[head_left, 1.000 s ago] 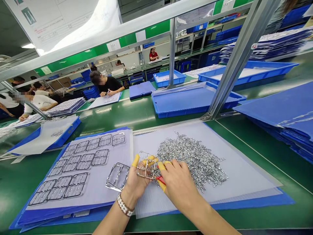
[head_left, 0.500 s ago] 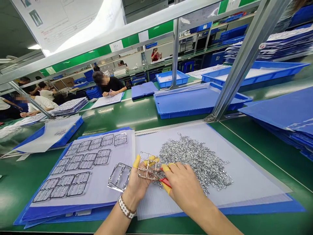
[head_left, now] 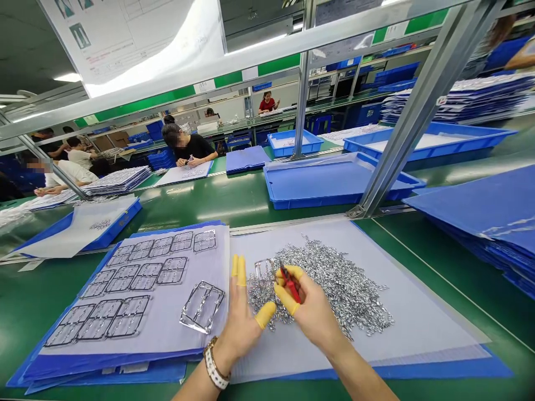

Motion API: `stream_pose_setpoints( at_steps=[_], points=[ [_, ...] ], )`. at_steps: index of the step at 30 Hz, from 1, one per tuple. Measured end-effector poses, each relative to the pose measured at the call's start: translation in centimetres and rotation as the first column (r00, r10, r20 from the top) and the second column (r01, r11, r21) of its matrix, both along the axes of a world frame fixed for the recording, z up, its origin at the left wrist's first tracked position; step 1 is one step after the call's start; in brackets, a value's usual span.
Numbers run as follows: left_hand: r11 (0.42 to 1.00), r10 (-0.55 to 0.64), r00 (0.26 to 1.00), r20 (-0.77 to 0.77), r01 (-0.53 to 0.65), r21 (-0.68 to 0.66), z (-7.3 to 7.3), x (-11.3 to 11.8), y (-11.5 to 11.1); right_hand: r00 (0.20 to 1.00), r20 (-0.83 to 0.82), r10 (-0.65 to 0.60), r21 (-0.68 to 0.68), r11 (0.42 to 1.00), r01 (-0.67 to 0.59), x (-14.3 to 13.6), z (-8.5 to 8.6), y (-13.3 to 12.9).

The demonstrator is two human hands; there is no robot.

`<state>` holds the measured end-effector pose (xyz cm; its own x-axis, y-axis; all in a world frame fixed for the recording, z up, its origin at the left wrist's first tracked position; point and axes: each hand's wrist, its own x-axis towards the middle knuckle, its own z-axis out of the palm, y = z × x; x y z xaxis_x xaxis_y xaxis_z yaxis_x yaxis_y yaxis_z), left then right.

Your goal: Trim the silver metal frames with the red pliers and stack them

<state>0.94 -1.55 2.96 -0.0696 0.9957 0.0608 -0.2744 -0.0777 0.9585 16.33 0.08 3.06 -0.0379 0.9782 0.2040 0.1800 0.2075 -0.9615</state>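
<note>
While your left hand point(head_left: 241, 328) is spread open, your right hand point(head_left: 313, 312) holds the pliers point(head_left: 291, 285) and a small metal frame point(head_left: 264, 271)

The frame's lower part is hard to make out against the shiny pile of small metal pieces point(head_left: 338, 278), and your right fingers cover its near edge and much of the red pliers handles. Only the thumb and two raised fingers of your left hand show clearly, in yellow finger covers; the rest are hidden. A person's arm point(head_left: 522, 55) is cut off at the right border.

Half a second ago, your left hand held the frame and the plier tips reached into it. Now your left fingers have let go and hold nothing visible, while the frame has passed to your right hand.

The frame stands out just beyond your right fingertips, seemingly pinched there, above the left part of the pile. It is apart from your left hand, to the right of the raised fingers and above the thumb in the view. Your right fingers are closed around the pliers.

The pile lies on a white sheet point(head_left: 422, 317) on the green worktop point(head_left: 200, 203). To the left, overlapping frames point(head_left: 203, 306) lie beside three rows of flat frames point(head_left: 136, 277).
</note>
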Motion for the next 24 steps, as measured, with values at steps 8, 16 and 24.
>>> stream_pose_setpoints(
  at_steps=[8,16,24],
  points=[
    [0.904,-0.094,0.745,0.660,0.341,-0.257,0.4,1.2,1.7,0.791,0.590,-0.162,0.548,0.800,-0.245,-3.8,-1.7,-3.1],
    [0.913,-0.020,0.749,0.662,0.283,-0.293,-0.3,0.3,1.9,0.691,0.695,-0.195,0.448,0.871,-0.204,-1.6,-0.2,-3.3],
    [0.925,0.013,0.819,0.573,0.208,-0.318,-0.8,0.4,1.8,0.510,0.829,-0.227,0.350,0.923,-0.158,-1.7,0.6,-1.3]
  ],
)
